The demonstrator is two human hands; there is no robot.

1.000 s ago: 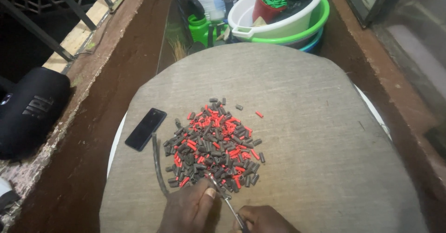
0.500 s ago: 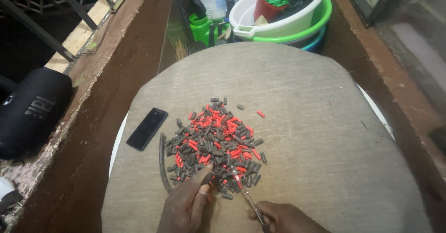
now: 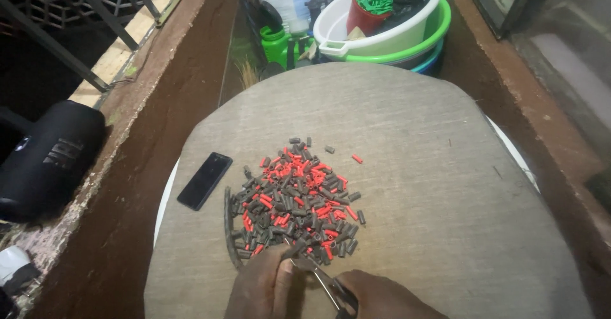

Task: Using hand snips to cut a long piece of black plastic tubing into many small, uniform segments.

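Left hand [image 3: 258, 287] grip pinching a dark tube piece [image 3: 294, 249] at pile [image 3: 296, 198] edge, right hand [image 3: 382, 297] grip closed on scissors [image 3: 321, 277] just beside it

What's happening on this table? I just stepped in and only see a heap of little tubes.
A person sits over a cloth-covered round table. The left hand pinches a dark piece at the near edge of a pile of short black and red tube pieces, while the right hand holds small scissors against it. A longer black strip and a dark phone lie left of the pile.
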